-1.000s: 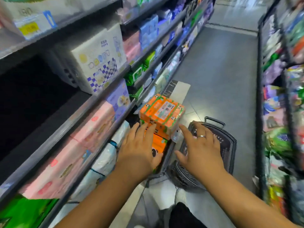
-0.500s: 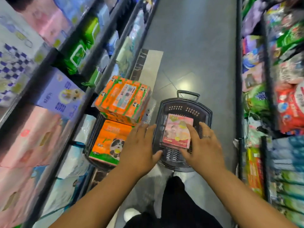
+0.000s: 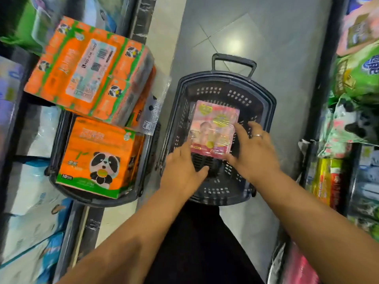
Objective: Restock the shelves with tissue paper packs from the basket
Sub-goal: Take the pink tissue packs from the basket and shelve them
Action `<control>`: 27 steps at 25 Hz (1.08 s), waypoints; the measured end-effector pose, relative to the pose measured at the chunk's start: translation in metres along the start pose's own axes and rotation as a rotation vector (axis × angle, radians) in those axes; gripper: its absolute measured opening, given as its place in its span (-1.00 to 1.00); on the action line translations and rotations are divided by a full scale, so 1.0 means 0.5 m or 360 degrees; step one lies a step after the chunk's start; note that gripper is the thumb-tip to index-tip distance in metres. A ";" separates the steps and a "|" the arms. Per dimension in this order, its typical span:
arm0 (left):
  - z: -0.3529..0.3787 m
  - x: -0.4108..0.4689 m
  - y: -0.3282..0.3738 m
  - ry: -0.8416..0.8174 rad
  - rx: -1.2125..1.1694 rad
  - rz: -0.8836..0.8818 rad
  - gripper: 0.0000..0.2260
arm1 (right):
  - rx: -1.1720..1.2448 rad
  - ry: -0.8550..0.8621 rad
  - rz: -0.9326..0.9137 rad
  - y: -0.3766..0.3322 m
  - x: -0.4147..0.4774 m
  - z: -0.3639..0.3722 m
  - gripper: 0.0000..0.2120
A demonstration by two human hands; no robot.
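A pink tissue pack (image 3: pixel 213 128) lies flat in a dark plastic basket (image 3: pixel 264 111) on the aisle floor. My left hand (image 3: pixel 182 171) reaches into the basket with its fingers straight, touching the pack's near left corner. My right hand (image 3: pixel 254 150), wearing a ring, lies against the pack's right edge with its fingers spread and straight. Neither hand has curled round the pack. A second basket (image 3: pixel 61 181) to the left holds orange panda tissue packs (image 3: pixel 98 156), with another orange pack (image 3: pixel 88 70) stacked tilted on top.
Shelves with white and blue tissue packs (image 3: pixel 30 212) run along the left. Shelves with green and pink packs (image 3: pixel 356 78) line the right. Grey tiled floor (image 3: pixel 266 37) stretches ahead beyond the basket's handle (image 3: pixel 233 62). My dark trousers show below.
The view has tilted down from the shelves to the baskets. Both hands have moved down into the right basket and reached the pink pack.
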State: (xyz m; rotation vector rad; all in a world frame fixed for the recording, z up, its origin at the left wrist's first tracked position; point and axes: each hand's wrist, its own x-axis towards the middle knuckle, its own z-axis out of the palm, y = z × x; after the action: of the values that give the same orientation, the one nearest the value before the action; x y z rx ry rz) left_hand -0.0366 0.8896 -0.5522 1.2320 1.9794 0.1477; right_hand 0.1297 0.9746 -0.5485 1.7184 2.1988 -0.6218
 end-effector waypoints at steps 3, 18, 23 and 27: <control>0.096 0.073 -0.050 -0.0091 -0.0122 -0.0172 -0.28 | -0.0050 -0.0106 0.0041 0.022 0.073 0.077 -0.18; 0.341 0.320 -0.136 -0.0102 -0.1189 -0.1294 -0.12 | -0.0193 -0.0453 -0.0279 0.089 0.481 0.248 -0.14; 0.492 0.392 -0.106 0.0197 -0.1611 -0.1606 -0.04 | -0.0297 -0.0632 -0.0353 0.111 0.588 0.311 -0.24; 0.572 0.424 -0.117 0.0405 -0.1975 -0.1778 0.13 | -0.0084 -0.0968 -0.0199 0.124 0.644 0.348 -0.55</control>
State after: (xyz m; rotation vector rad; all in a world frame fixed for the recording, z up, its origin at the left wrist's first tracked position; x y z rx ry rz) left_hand 0.0656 0.9463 -0.8934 -0.6995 1.8882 0.8036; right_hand 0.1009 1.1727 -0.8609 1.1615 1.8652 -0.9569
